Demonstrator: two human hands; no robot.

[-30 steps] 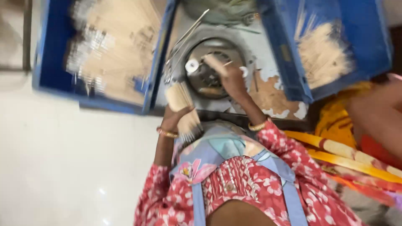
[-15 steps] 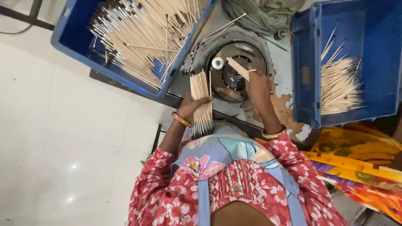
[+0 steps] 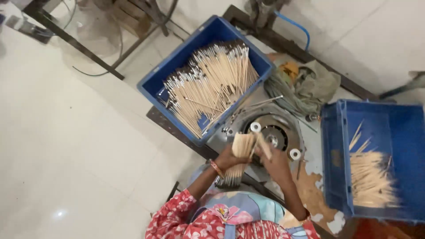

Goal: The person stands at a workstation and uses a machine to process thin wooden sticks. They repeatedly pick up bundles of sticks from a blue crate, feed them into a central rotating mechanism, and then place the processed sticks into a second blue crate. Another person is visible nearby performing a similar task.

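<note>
Right hand (image 3: 276,163) is shifted toward the stick bundle (image 3: 239,159) at nine o'clock; left hand (image 3: 230,158) grip is closed round it, feeding the machine disc (image 3: 274,132).

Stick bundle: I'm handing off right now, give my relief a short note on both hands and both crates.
Left hand grips the stick bundle upright in front of the round machine. Right hand pinches a few sticks at the bundle's top, over the machine.
Left crate holds a large heap of sticks; right crate holds a smaller pile.
Done: some sticks lie in the right crate. Left: the bundle in hand and the full left crate.
</note>
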